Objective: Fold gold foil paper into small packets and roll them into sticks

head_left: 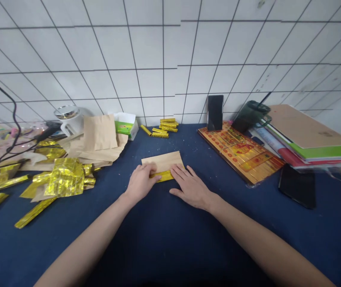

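A brown paper sheet with a gold foil side [166, 160] lies on the dark blue table between my hands. Its near edge is folded over, so a gold strip shows along the front. My left hand [141, 179] grips the left end of that fold, thumb along the gold strip and fingers curled over the paper. Stretched out flat, the fingers of my right hand [192, 185] press on the right end of the fold, with the thumb apart on the table side. Beyond the sheet, several narrow folded gold strips [168, 126] lie near the wall.
To the left are crumpled gold foil papers [65, 177], brown sheets [100, 133], a white mug [72, 121], a green-white box [126, 125] and a black cable [15, 115]. On the right stand a phone [215, 113], an orange printed pack [242, 153], a dark mug [249, 115], notebooks [316, 127] and a black flat device [297, 186].
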Tool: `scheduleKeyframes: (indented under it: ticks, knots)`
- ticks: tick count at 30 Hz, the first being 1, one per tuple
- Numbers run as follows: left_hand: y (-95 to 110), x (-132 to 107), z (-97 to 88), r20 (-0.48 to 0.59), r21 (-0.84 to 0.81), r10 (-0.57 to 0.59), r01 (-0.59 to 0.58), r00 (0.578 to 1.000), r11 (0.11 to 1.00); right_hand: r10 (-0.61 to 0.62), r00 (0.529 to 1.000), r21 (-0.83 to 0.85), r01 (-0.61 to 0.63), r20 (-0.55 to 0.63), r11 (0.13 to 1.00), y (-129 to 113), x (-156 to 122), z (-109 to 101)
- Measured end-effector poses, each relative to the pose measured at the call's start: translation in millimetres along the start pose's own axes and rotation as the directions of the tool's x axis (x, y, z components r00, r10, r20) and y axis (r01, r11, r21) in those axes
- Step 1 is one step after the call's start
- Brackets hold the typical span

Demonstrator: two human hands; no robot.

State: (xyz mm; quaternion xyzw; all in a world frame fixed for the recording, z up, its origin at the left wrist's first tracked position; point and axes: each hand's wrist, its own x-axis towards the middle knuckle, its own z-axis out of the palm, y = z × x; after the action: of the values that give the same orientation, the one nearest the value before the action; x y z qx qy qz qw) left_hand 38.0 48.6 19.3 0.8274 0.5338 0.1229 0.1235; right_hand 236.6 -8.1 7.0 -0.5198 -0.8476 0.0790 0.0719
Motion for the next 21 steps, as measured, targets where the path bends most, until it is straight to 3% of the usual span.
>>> scheduleKeyframes:
  ticks: [15,21]
  knots:
    - [9.9,-1.2,2.2,-0.028,0.047,-0.005,0.006,1.000,0.999,-0.009,1.000,-0.008,0.009,-0.021,1.000,-1.1,-0.7,0.0]
    - [5.8,-1.0,2.0,-0.047,0.036,0.002,-0.001,0.999,0.999,0.012,0.996,-0.011,-0.013,-0.090,1.000,-1.9,-3.3,-1.6]
